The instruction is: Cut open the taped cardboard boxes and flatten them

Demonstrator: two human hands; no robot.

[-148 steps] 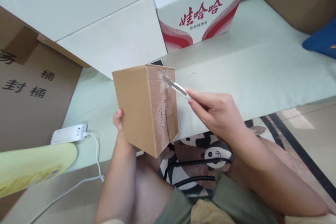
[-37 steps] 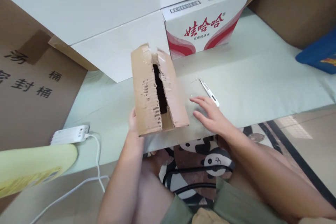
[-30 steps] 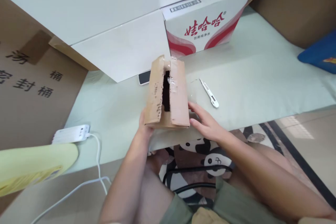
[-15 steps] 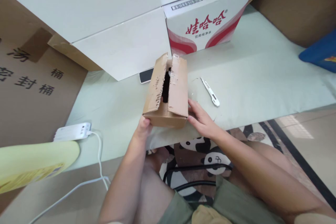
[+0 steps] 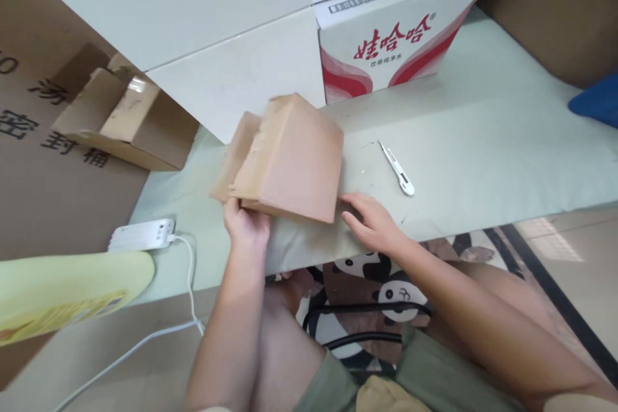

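Your left hand grips the small brown cardboard carton at its near left corner, thumb up against the front edge. The carton is tipped over to your left above the near part of the pale green tablecloth, its ragged-edged flaps standing apart; whether its underside touches the cloth, you cannot tell from here. Your right hand holds nothing: the fingers are loosely curved with the thumb spread from them, and the fingertips are just beside the carton's right side, though contact is unclear.

To the right of that hand, on the cloth, lies the white utility knife, its tip pointing away from you. Beyond the carton you have a large white box and, adjoining it, the white Wahaha water carton with red lettering. On your left, an open brown box sits before a big cardboard carton printed with black characters. Nearer to you is a white power bank with a white cable plugged in, behind a pale yellow-green container. A blue object shows at the far right
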